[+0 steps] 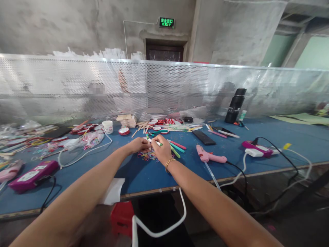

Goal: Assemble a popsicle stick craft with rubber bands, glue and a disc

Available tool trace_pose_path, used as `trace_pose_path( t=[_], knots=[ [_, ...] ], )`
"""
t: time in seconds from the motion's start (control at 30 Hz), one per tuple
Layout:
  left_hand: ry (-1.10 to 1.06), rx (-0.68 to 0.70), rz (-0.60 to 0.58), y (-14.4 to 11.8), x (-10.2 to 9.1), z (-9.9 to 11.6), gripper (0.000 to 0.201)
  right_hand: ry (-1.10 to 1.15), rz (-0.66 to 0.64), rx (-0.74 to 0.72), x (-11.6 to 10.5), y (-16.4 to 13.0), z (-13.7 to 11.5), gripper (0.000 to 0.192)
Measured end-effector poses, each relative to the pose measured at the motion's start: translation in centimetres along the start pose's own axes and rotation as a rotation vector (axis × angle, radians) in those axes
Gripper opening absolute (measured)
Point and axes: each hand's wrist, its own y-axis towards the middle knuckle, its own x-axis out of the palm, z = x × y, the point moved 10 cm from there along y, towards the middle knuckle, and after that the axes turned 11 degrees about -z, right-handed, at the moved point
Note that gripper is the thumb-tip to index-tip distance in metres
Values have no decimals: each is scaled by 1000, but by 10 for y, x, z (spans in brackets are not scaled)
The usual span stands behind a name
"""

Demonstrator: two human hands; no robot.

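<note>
My right hand is closed around a white marker with a green end; a gold-coloured chain bracelet is on that wrist. Close beside it, my left hand pinches a narrow stick with red and green marks. The marker's tip points toward this stick, but I cannot tell whether they touch. Under and in front of both hands lies a tangle of coloured elastic bands. Several bright markers, among them a pink marker and a lime green marker, lie just right of my right hand.
A pink glue gun, a black phone and a purple power strip lie to the right. A black bottle stands behind. Wooden sticks, a paper cup and a white cable are left. Perforated metal screens border the table.
</note>
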Motion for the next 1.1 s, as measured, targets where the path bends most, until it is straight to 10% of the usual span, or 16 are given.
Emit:
trace_pose_path(
  t=[1.1],
  knots=[
    [5, -4, 4, 0, 0, 1, 43, -33, 28, 2, -4, 0, 1, 14]
  ],
)
